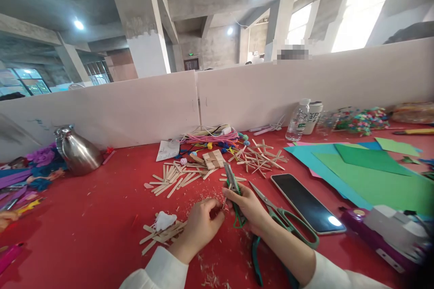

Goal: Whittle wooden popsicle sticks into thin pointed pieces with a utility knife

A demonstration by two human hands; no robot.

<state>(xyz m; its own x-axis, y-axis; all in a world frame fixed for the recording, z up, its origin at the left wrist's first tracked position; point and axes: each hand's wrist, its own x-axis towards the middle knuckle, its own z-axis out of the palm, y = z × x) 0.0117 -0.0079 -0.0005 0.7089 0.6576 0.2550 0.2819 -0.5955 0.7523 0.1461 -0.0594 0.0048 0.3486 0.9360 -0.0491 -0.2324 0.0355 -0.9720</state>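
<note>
Knife (231, 178): green-handled, one, gripped in right hand (247, 205), blade up, above red table (101, 207). Left hand (200, 226) pinched shut on a small stick (224, 201) at the blade. One phone (307, 202), one scissors (285, 219) just right of hands. Loose sticks (172, 177): too many to count. Shavings around hands

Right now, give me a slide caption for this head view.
Right hand holds a green-handled cutter near the left hand, wooden sticks scattered on a red table.
</note>
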